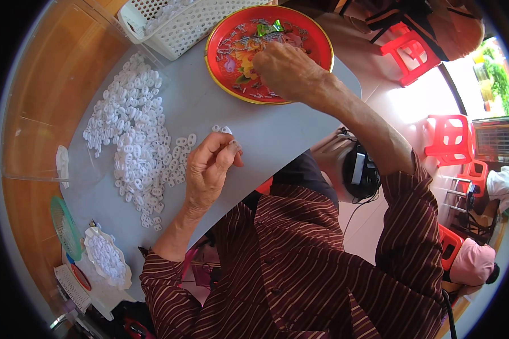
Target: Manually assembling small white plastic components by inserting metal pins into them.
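My left hand (205,172) is above the grey table, thumb and fingers pinched on a small white plastic piece (226,130). Another such piece shows just beside its fingertips. My right hand (288,70) reaches into a round red tray (211,59) with a yellow rim and a flower print. Its fingers are curled down among small thin metal pins (240,40), and what they grip is hidden. To the left of my left hand spreads a pile of white oval pieces with holes (138,152); several looser ones lie between pile and hand.
A white perforated basket (181,42) stands at the back, beside the tray. A green shiny wrapper (270,27) lies in the tray. At the left are a clear plastic box (45,141), a green-rimmed sieve (66,226) and a dish of white pieces (106,257). Red stools (449,139) and other people are at the right.
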`<action>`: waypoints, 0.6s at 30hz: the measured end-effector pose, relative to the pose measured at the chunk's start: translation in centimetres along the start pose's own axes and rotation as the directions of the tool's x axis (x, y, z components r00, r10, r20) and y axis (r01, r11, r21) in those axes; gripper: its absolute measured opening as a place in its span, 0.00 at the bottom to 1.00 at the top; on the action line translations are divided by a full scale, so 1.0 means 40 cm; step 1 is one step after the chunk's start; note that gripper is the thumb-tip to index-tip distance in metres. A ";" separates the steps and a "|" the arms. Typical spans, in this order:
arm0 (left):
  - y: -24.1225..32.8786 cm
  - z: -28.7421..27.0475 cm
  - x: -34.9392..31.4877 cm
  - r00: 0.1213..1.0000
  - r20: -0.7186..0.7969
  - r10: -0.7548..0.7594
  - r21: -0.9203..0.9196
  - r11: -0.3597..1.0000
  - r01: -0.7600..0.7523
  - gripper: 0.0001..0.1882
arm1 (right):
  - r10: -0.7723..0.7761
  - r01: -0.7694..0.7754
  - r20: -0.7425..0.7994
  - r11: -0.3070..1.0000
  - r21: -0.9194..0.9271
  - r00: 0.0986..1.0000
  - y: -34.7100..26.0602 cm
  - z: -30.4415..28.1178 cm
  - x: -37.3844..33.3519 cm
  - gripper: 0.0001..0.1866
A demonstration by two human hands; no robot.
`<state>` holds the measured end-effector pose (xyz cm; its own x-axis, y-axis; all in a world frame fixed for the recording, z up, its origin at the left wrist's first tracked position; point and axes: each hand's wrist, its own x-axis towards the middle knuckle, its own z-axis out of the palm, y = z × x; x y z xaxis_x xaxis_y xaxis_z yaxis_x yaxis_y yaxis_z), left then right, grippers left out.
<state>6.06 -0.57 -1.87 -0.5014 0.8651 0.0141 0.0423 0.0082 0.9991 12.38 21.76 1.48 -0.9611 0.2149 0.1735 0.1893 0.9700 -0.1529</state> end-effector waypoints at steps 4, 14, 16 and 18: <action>-0.005 -0.011 -0.001 1.000 0.001 0.008 -0.055 0.998 -0.007 0.06 | -0.006 0.012 -0.055 0.995 0.102 0.998 0.030 0.003 0.007 0.06; -0.012 -0.019 0.004 0.990 -0.024 -0.139 -0.298 0.946 0.126 0.07 | 0.267 -0.230 0.125 0.412 0.882 0.956 -0.123 -0.020 -0.141 0.11; -0.011 -0.015 0.006 0.991 -0.043 -0.127 -0.245 0.963 0.113 0.09 | 0.238 -0.230 0.174 0.236 0.944 0.956 -0.144 0.029 -0.168 0.07; -0.011 -0.015 0.005 0.995 -0.034 -0.098 -0.213 0.973 0.088 0.09 | 0.213 -0.248 0.218 0.129 0.960 0.952 -0.159 0.052 -0.182 0.06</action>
<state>5.42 -0.71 -2.28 -0.5325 0.8424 -0.0823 -0.1874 -0.0226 0.9820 17.75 13.77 -0.83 -0.9187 0.3869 -0.0791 0.0699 -0.0378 -0.9968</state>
